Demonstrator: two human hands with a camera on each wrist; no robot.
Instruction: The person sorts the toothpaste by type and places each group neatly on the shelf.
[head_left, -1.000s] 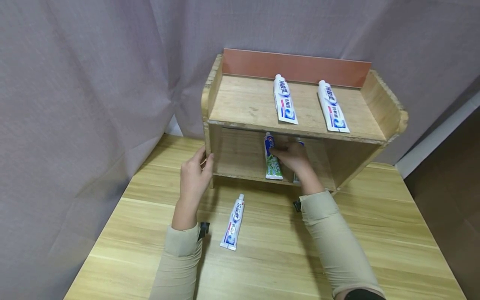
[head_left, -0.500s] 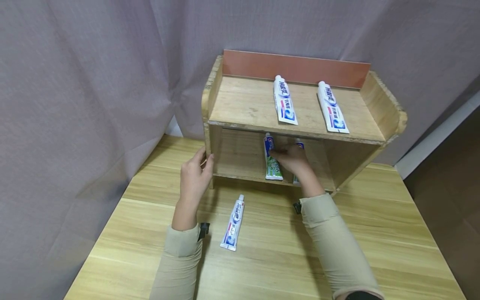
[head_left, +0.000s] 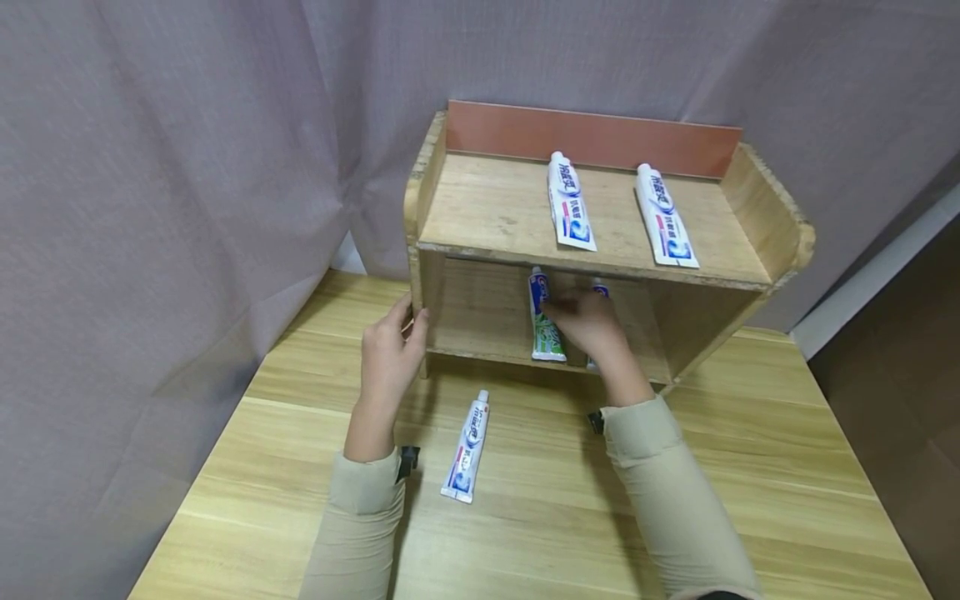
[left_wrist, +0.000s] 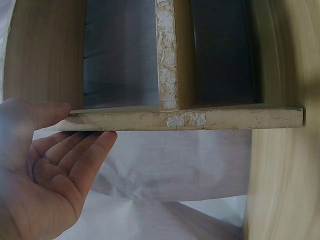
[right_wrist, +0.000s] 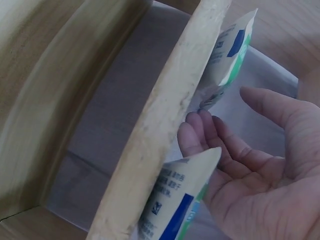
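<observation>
My left hand (head_left: 390, 354) grips the left side panel (left_wrist: 225, 119) of a small two-level wooden shelf (head_left: 480, 200), thumb on one face and fingers on the other. Inside the lower level, my right hand (head_left: 592, 325) lies between two blue-and-green toothpaste tubes. Its fingertips are close to the left tube (head_left: 550, 337); the right tube (head_left: 601, 288) is partly hidden behind the hand. In the right wrist view, thumb and fingers stand apart with nothing pinched between them, and both tube ends (right_wrist: 227, 55) jut past the board's front edge.
Two white toothpaste tubes, one left (head_left: 571, 204) and one right (head_left: 667, 218), lie on the upper level. Another white tube (head_left: 467, 450) lies on the wooden table (head_left: 540, 517) before the shelf. A grey curtain (head_left: 187, 208) hangs behind.
Very little differs. My right hand and forearm have shifted slightly toward the front, still between the two lower tubes; my left hand keeps its hold on the shelf panel.
</observation>
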